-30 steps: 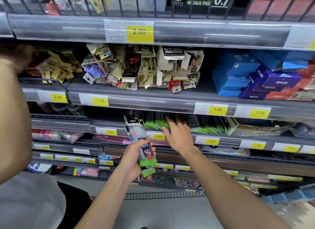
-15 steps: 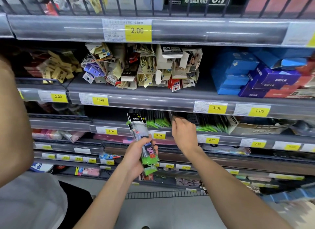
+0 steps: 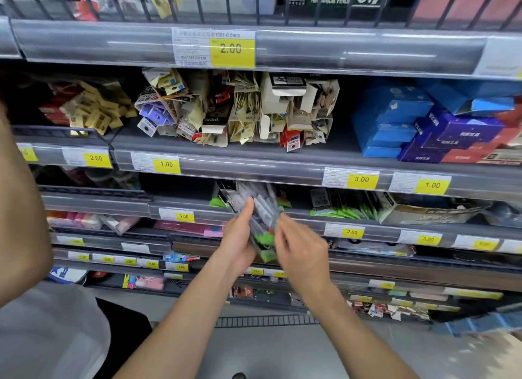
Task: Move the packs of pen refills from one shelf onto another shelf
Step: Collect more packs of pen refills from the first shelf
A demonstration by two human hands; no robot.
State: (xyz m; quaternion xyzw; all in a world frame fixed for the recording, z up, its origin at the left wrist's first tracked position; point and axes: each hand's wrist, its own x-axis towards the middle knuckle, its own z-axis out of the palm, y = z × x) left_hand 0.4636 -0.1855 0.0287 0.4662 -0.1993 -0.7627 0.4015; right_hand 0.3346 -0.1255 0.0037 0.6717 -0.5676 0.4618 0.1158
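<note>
My left hand (image 3: 240,246) gripped the refill packs (image 3: 261,220), the blurred right hand (image 3: 302,251) seemingly loose beside them, so I feared the fanned bundle slipping.

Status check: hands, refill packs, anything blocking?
Left hand grips a bunch of refill packs. Right hand beside the bunch, blurred, grip unclear. More packs on the shelf. Nothing blocking.

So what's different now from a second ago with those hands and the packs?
The right hand came back from the green-tipped refill packs on the shelf to the bundle of clear plastic refill packs that the left hand grips; the bundle looks thicker and has risen a little. Whether the right hand grips it is blurred. The shelf goods and yellow price tags stayed put.
</note>
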